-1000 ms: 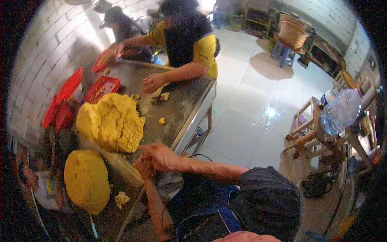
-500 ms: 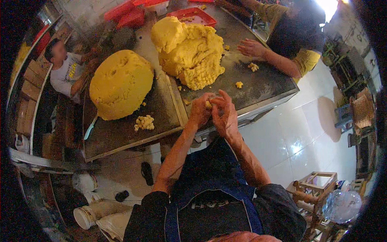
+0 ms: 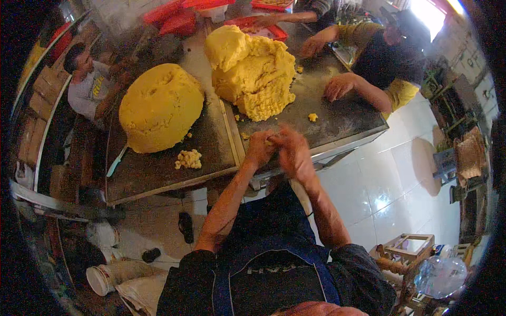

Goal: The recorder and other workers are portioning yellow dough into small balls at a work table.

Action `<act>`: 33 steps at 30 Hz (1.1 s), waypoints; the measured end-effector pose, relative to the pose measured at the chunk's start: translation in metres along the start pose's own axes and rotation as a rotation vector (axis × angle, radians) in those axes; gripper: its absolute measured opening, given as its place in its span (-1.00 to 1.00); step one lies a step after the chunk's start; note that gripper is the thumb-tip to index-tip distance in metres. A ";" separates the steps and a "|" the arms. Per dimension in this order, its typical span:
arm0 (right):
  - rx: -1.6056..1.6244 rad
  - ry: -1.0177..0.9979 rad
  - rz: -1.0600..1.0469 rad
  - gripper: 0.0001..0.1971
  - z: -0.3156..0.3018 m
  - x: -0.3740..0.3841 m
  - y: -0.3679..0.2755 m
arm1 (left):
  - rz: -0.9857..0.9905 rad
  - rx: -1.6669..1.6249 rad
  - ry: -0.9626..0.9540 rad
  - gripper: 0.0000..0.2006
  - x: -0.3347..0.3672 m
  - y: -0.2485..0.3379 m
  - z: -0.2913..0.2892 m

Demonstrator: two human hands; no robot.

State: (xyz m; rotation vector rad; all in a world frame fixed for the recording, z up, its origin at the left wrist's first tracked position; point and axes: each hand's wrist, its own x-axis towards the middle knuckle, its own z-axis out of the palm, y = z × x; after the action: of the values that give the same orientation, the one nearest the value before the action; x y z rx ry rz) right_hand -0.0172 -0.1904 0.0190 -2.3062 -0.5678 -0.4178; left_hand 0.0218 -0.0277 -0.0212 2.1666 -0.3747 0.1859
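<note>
Nearer than the right dough mound (image 3: 255, 79), at the worktable (image 3: 345, 117)'s near edge, your left hand (image 3: 259, 149) pinched what seemed a dough piece (image 3: 271, 140), probably light, soft, crumbly, best held gently by its sides, your right hand (image 3: 293, 150)'s grip too blurred to tell.

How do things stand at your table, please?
Left hand and right hand close together at table edge, right blurred. Small dough piece apparently between them. Rough dough mound just beyond; dough crumb beside left hand.
</note>
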 end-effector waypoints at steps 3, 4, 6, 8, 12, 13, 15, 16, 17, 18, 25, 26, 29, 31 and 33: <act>-0.271 0.450 0.085 -0.52 -0.012 0.025 0.052 | -0.068 -0.132 0.087 -0.60 -0.008 0.001 -0.006; -0.267 0.448 0.100 -0.52 -0.015 0.035 0.072 | -0.005 -0.140 0.139 -0.50 -0.009 0.000 -0.009; -0.223 -0.126 0.444 -0.48 -0.015 0.060 0.106 | -0.029 -0.204 0.184 -0.54 -0.011 -0.002 -0.016; -0.193 -0.104 0.352 -0.51 -0.004 0.092 0.125 | -0.020 -0.268 0.239 -0.57 -0.012 -0.005 -0.020; 0.441 0.087 0.031 -0.58 0.024 0.140 0.116 | -0.023 -0.240 0.216 -0.53 -0.019 -0.012 -0.018; 0.543 0.126 -0.060 -0.59 0.028 0.148 0.108 | 0.031 -0.105 0.257 -0.50 -0.019 -0.015 -0.017; -0.032 0.119 -0.111 -0.59 0.026 0.145 0.097 | -0.002 -0.195 0.279 -0.47 -0.015 -0.021 -0.010; -0.137 -0.070 0.146 -0.61 0.022 0.143 0.093 | -0.035 -0.286 0.293 -0.44 -0.014 -0.025 -0.009; -0.143 -0.122 0.190 -0.61 0.020 0.137 0.090 | -0.016 -0.287 0.354 -0.44 -0.013 -0.029 -0.010; -0.247 -0.173 0.230 -0.63 0.017 0.130 0.087 | -0.116 -0.381 0.285 -0.43 -0.012 -0.032 -0.011; -0.292 -0.129 -0.002 -0.76 -0.008 0.073 0.069 | 0.027 -0.379 0.240 -0.37 -0.023 -0.015 -0.021; -0.255 -0.148 -0.024 -0.76 -0.012 0.071 0.066 | 0.055 -0.400 0.279 -0.37 -0.023 -0.011 -0.022; -0.202 -0.004 0.107 -0.85 -0.022 0.076 0.064 | 0.049 0.005 0.198 -0.38 -0.018 -0.003 -0.024; -0.359 -0.225 -0.107 -0.86 -0.019 0.080 0.066 | -0.084 -0.169 0.209 -0.41 -0.014 -0.003 -0.025; -0.388 -0.177 -0.072 -0.85 -0.012 0.080 0.071 | -0.090 -0.203 0.219 -0.42 -0.013 -0.005 -0.029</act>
State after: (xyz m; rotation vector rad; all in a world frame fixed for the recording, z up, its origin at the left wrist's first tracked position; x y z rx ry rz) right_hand 0.0857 -0.2230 0.0228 -2.7204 -0.7087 -0.3868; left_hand 0.0109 0.0015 -0.0114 1.9350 -0.1628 0.3176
